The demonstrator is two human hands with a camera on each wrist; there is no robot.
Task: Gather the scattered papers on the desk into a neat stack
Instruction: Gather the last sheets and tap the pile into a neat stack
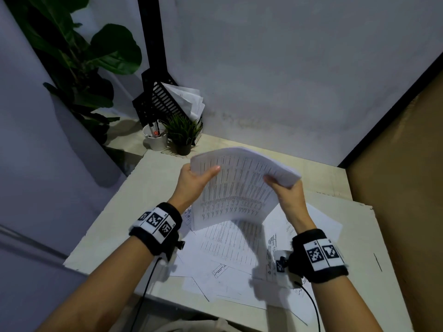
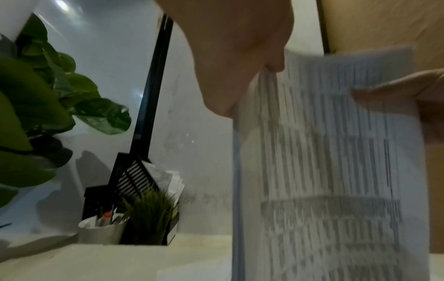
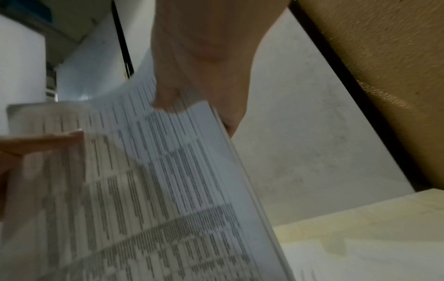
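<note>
A thick sheaf of printed papers is held up over the middle of the bench, its lower edge near the loose sheets that lie spread toward the near edge. The left hand grips its left side, thumb on the printed face; the right hand pinches the right corner (the top curls away). At the far left corner stand a white pen cup, a small potted plant and a black file rack.

Desk under loose papers
</note>
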